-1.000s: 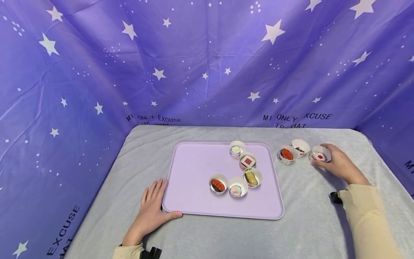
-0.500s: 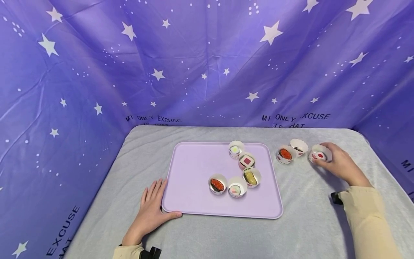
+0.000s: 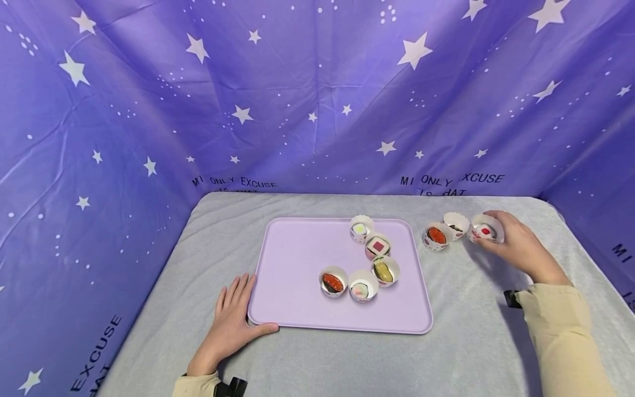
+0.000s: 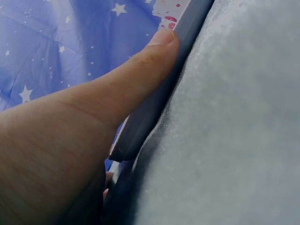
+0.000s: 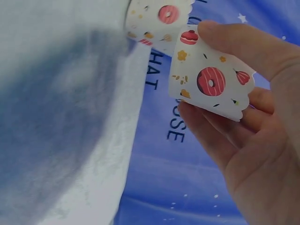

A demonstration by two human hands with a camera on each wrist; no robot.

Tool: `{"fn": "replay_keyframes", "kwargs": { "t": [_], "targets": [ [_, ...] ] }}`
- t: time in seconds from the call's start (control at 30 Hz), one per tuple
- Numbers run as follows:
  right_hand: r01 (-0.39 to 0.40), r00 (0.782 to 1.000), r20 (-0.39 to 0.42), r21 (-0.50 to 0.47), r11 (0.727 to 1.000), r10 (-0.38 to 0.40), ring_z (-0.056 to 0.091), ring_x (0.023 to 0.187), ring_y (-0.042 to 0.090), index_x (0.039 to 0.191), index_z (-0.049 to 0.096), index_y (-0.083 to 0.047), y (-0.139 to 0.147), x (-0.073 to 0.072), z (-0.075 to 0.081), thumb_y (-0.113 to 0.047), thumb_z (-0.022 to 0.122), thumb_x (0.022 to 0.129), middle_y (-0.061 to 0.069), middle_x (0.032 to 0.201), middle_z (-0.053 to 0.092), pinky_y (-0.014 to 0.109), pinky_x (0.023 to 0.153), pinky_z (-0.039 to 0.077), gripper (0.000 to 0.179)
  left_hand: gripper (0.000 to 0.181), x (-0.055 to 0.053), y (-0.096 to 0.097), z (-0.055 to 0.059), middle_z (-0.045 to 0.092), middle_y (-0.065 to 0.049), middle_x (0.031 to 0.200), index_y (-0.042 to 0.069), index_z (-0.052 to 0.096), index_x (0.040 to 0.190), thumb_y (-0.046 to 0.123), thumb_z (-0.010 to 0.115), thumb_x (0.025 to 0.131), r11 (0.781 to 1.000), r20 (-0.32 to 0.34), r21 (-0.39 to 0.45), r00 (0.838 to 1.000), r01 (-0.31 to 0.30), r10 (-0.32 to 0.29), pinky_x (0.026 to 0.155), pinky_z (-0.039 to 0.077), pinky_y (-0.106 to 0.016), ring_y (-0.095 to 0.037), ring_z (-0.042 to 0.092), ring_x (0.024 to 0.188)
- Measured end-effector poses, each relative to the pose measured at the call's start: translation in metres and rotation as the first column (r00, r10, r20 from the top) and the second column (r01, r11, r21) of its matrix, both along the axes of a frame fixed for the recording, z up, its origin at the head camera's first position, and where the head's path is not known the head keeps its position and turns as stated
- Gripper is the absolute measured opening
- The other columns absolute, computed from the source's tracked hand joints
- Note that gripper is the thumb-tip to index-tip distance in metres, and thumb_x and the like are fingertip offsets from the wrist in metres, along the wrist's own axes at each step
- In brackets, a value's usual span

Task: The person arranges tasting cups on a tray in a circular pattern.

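My right hand [image 3: 523,251] pinches a white paper baking cup [image 5: 194,70] printed with doughnuts between thumb and fingers. Inside the cup lies a sushi piece [image 3: 485,231], white with a red centre. The cup appears raised just off the cloth. Left of it stand two more cups, one with an orange-red roe sushi [image 3: 436,235], the other with a dark-edged piece [image 3: 455,227] largely hidden. My left hand [image 3: 230,322] rests at the near left corner of the lilac tray [image 3: 292,264], fingers straight along its left side, thumb [image 4: 150,61] against the front edge.
On the tray, several filled cups form a curve: a green-centred roll [image 3: 359,230], a red-centred square piece [image 3: 378,246], a yellow-topped piece [image 3: 383,271], a pale roll [image 3: 359,290] and a roe sushi [image 3: 332,283]. Grey cloth [image 3: 347,364] covers the table; a purple star curtain [image 3: 297,138] hangs behind.
My right hand has moved the cup it holds slightly left and away from me, closer to the two cups beside it. My left hand has stayed at the tray corner.
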State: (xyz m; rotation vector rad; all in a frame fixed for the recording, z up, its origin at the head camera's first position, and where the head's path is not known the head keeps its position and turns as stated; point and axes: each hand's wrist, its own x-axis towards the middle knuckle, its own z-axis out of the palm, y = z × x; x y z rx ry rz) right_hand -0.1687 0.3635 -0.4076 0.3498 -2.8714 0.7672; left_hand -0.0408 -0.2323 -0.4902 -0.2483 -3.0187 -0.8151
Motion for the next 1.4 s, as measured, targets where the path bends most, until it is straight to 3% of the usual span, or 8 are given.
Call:
{"fn": "replay_keyframes", "kwargs": {
  "t": [0.33,0.6,0.97,1.27,1.4],
  "targets": [
    [-0.025,0.998,-0.049,0.021,0.999,0.026,0.046,0.118,0.054,0.134,0.045,0.010,-0.018,0.002,0.018,-0.017,0.080,0.083,0.035,0.129,0.050,0.067,0.094,0.037,0.067,0.121,-0.001,0.001,0.001,0.023,-0.022,0.162,0.010,0.023,0.158,0.071,0.076,0.068,1.000,0.018,0.008,1.000,-0.001,0.001,0.116,0.004,-0.062,-0.041,0.014,0.150],
    [-0.106,0.992,-0.063,0.025,0.994,0.108,0.051,0.112,0.048,0.132,0.046,0.012,-0.042,-0.001,0.028,-0.009,0.078,0.083,0.034,0.125,0.052,0.061,0.089,0.041,0.062,0.121,-0.001,0.000,0.001,0.022,-0.021,0.162,0.010,0.023,0.159,0.071,0.076,0.069,1.000,0.017,0.013,1.000,-0.004,0.004,0.116,0.004,-0.062,-0.041,0.013,0.150],
    [-0.164,0.984,-0.071,-0.016,0.986,0.162,0.050,0.119,0.046,0.135,0.047,0.007,-0.080,-0.007,0.032,-0.014,0.078,0.085,0.028,0.130,0.053,0.062,0.097,0.041,0.062,0.120,0.000,0.001,-0.002,0.022,-0.021,0.162,0.011,0.023,0.159,0.072,0.075,0.069,1.000,0.012,0.014,1.000,0.001,-0.001,0.116,0.004,-0.062,-0.041,0.013,0.150],
    [-0.200,0.980,-0.030,-0.014,0.980,0.199,0.059,0.106,0.037,0.137,0.047,0.003,-0.115,-0.009,0.034,-0.014,0.078,0.085,0.022,0.127,0.056,0.055,0.090,0.049,0.063,0.122,0.000,0.001,-0.004,0.021,-0.020,0.162,0.011,0.022,0.159,0.072,0.076,0.068,1.000,0.016,0.009,1.000,0.000,0.000,0.116,0.003,-0.062,-0.041,0.012,0.150],
    [-0.239,0.971,-0.028,-0.019,0.971,0.238,0.060,0.108,0.035,0.136,0.049,0.003,-0.131,-0.012,0.035,-0.014,0.078,0.085,0.020,0.126,0.057,0.054,0.094,0.049,0.061,0.122,0.000,0.000,-0.004,0.021,-0.021,0.162,0.011,0.022,0.159,0.072,0.076,0.068,1.000,0.009,0.008,1.000,-0.001,0.001,0.116,0.004,-0.062,-0.041,0.012,0.150]
  ]
}}
